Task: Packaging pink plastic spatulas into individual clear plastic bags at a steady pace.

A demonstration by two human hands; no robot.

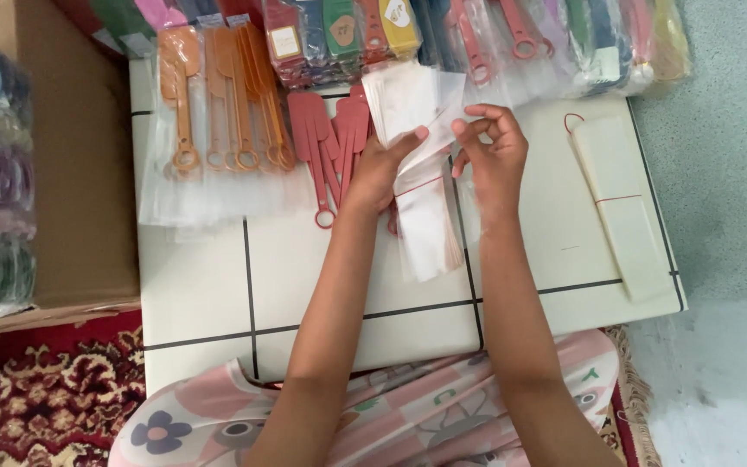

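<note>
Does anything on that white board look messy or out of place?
Nothing looks damaged or spilled. The left hand and right hand hold a banded stack of clear sleeves whose top end fans apart. The orange spatulas and red spatulas lie in loose rows. A second banded stack lies slightly slanted.

Low white table (201, 294) with black grid lines. Patterned red rug (36, 398) lower left, grey-green floor (728, 173) right. Even daylight.

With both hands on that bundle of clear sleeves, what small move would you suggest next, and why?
Probably peel the top sleeve free. The left hand grips the banded stack of clear plastic sleeves, while the right hand pinches at its upper edge, where one sheet appears to be lifting.
</note>
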